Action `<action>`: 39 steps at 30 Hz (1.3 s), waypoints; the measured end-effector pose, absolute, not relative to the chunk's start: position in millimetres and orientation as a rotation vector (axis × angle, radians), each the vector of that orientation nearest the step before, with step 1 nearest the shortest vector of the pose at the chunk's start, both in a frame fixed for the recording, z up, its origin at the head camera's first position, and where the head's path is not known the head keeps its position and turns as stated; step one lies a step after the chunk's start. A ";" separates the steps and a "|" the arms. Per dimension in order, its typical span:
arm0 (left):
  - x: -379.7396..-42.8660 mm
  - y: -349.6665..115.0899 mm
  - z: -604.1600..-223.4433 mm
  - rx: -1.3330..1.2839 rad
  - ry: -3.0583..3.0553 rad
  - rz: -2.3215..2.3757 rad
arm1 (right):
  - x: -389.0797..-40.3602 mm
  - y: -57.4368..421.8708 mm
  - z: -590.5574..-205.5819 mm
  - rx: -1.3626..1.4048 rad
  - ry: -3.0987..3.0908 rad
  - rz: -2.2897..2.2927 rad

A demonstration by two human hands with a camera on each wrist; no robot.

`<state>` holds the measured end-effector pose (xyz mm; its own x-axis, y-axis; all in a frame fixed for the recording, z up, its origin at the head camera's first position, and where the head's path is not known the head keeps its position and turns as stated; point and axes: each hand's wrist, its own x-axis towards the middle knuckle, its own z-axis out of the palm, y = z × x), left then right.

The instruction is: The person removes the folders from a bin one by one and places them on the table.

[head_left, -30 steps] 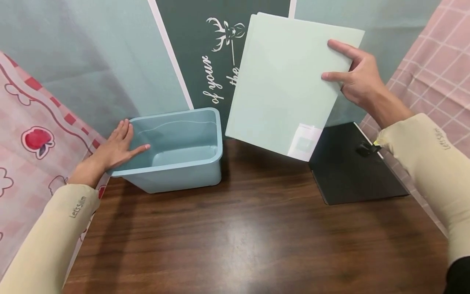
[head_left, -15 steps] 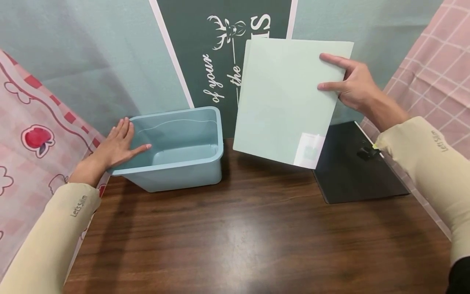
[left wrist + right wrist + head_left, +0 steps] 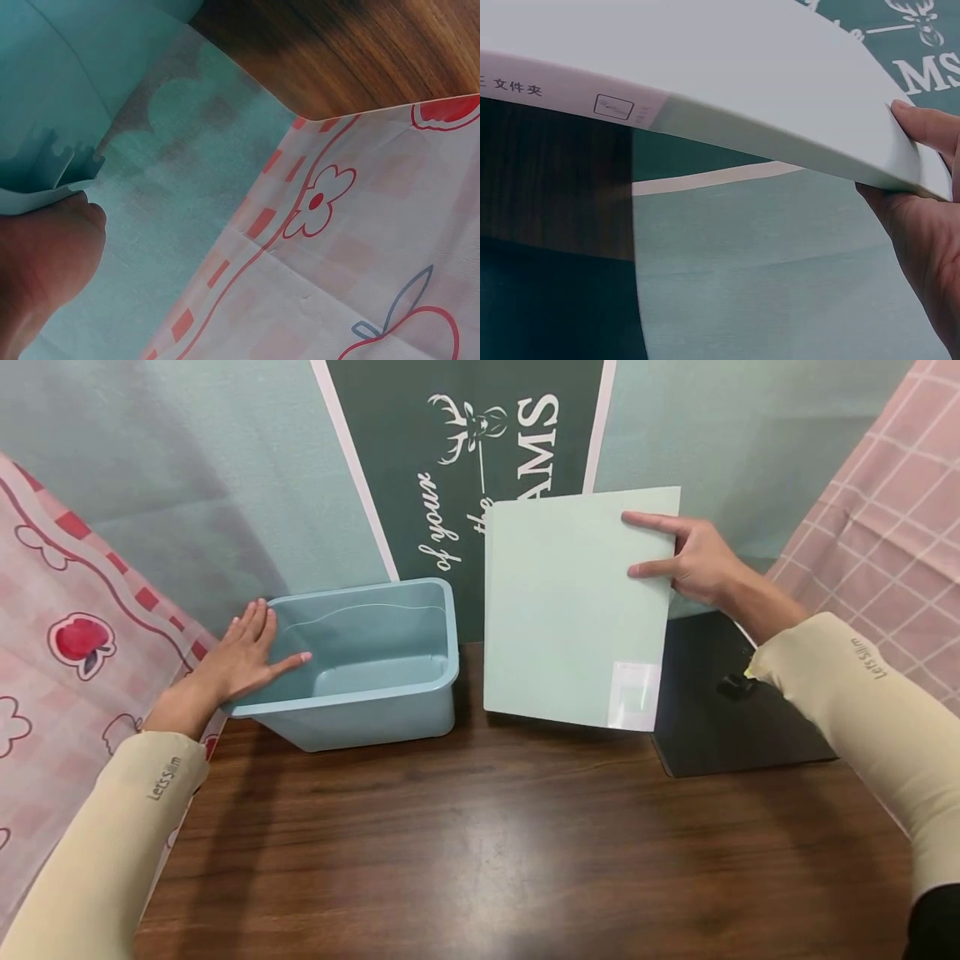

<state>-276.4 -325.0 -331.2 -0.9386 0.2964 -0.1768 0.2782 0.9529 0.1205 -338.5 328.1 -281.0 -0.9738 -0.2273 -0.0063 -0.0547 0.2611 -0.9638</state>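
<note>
A pale green file folder (image 3: 562, 610) stands nearly upright right of centre in the head view, its lower edge close to the table. My right hand (image 3: 701, 560) pinches its upper right edge, two fingers lying straight across the front. The right wrist view shows the folder's spine (image 3: 742, 131) with a pinkish printed label (image 3: 574, 90). On the left, a light blue bin (image 3: 360, 727) stands on the table; its visible inside holds nothing. My left hand (image 3: 243, 656) rests on the bin's left end, fingers straight and thumb reaching over the inside.
A flat black panel (image 3: 757, 731) lies at the right, with a small dark item (image 3: 737, 687) on it, partly behind my sleeve. A green backdrop (image 3: 461, 518) with lettering hangs behind. Pink patterned cloths border the left (image 3: 52, 718) and right (image 3: 862, 518) sides of the brown table (image 3: 487, 860).
My right hand has brought the folder down and slightly left in view, turning it more upright. The left hand and the bin have stayed in place.
</note>
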 end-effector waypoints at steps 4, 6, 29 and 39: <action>-276.7 -324.5 -331.2 0.435 2.914 0.131 | -338.5 326.5 -290.4 -0.253 2.440 -1.701; -276.4 -324.5 -331.3 0.437 2.916 0.129 | -338.9 325.4 -295.5 -0.267 2.455 -1.671; -275.2 -326.1 -330.5 0.438 2.912 0.165 | -348.6 305.4 -351.3 -0.313 2.409 -1.485; -274.8 -326.9 -332.0 0.431 2.911 0.180 | -349.7 299.8 -371.6 -0.362 2.441 -1.340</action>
